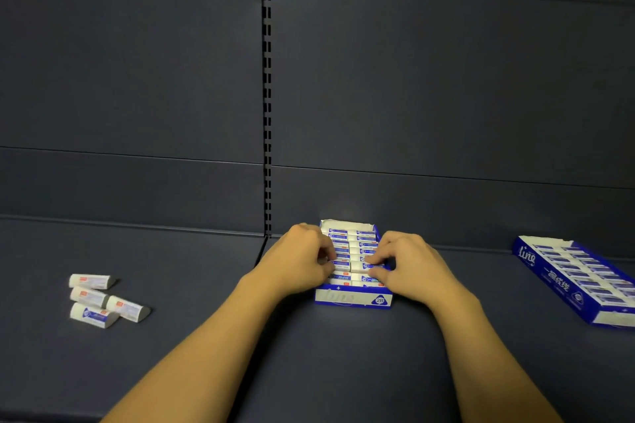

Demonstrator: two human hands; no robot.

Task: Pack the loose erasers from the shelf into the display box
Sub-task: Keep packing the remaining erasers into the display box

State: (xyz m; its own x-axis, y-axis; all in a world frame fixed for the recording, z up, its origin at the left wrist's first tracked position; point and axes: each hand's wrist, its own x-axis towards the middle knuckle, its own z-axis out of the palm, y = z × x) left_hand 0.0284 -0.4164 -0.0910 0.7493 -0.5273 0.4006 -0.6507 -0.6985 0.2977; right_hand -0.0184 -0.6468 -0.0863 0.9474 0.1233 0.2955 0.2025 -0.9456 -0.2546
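Erasers (354, 252) in display box (354, 299), under both hands' fingertips

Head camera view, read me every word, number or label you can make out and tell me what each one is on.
"2B": in a blue triangle on the front wall of the display box under both hands.
"line": faint script on that same front wall.
"line": white script on the side of the second box at right.
Chinese characters beside it: too blurred to read.
Wrappers of the four loose erasers: too small to read.
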